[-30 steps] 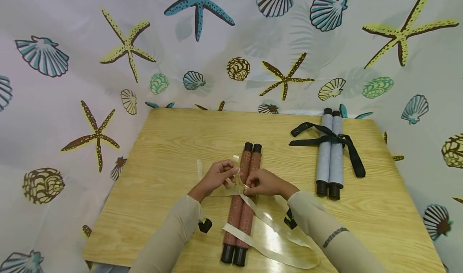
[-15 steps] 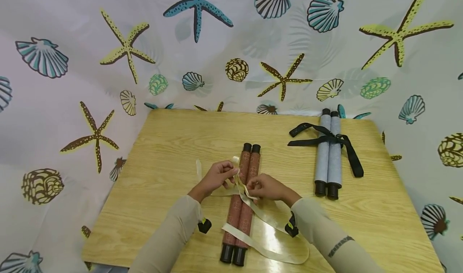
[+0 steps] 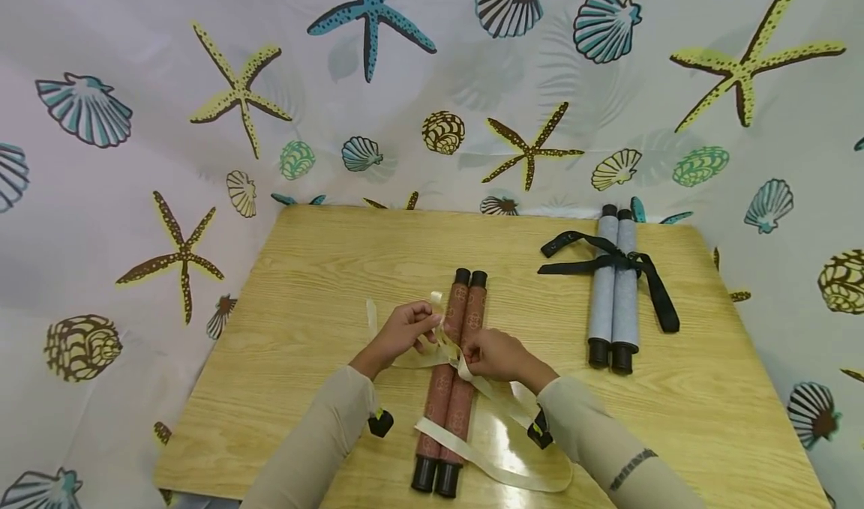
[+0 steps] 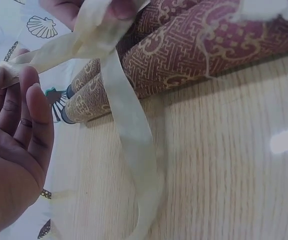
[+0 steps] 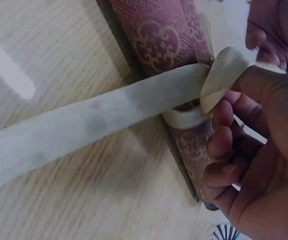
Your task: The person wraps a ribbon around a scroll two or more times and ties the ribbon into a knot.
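A red-brown patterned scroll (image 3: 442, 396), rolled up from both ends into two parallel rolls with black end caps, lies on the table. Around its middle runs a cream ribbon (image 3: 496, 473), whose long tail crosses the lower rolls and curves to the right. My left hand (image 3: 403, 330) pinches a stretch of ribbon above the left roll; the left wrist view shows this ribbon (image 4: 134, 130) drawn taut to the crossing. Just right of that crossing, my right hand (image 3: 499, 354) pinches a folded part of the ribbon (image 5: 224, 75). Its fingertips partly hide the knot area.
At the back right lies a second, grey-blue scroll (image 3: 603, 299), tied with a black ribbon (image 3: 658, 299). The wooden table (image 3: 324, 261) meets a hanging cloth (image 3: 405, 172) printed with shells and starfish at the back and sides.
My right hand has shifted slightly right and down, turning the ribbon into a fold beside the crossing. The ribbon's tail at lower right has slid a little left. My left hand barely moved.
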